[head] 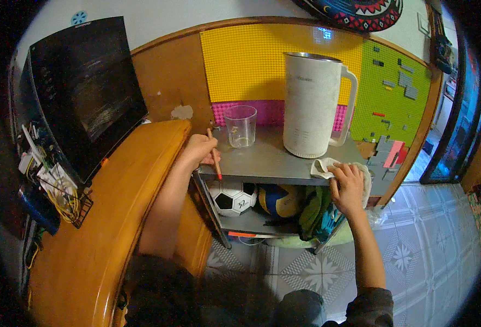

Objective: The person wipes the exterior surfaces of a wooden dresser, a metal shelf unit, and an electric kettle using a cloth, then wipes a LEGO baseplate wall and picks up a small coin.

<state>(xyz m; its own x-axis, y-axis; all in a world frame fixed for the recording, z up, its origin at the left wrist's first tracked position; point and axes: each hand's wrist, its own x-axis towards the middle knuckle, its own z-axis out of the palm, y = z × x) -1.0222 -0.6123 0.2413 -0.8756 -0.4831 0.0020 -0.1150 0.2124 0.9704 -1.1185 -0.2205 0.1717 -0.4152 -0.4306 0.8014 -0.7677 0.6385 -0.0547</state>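
Observation:
My left hand (203, 150) grips a thin wooden stick with a red tip (215, 157), perhaps a pencil, over the left front corner of a grey shelf top (265, 163). Under my right hand (346, 182), a crumpled white cloth (322, 168) lies at the right front edge of that top; the fingers are partly bent on it. Between and behind my hands, a clear empty cup (240, 128) stands upright at the left. A tall white jug (312, 106) with a steel rim stands to its right, handle facing right.
Below the top, a shelf holds a soccer ball (234, 200), a blue and yellow ball (279, 200) and green fabric (312, 212). On the left, a wooden cabinet (142, 184) bears a black appliance (87, 90) and a wire basket with cables (67, 204). Toy-brick baseplates (391, 90) cover the wall behind.

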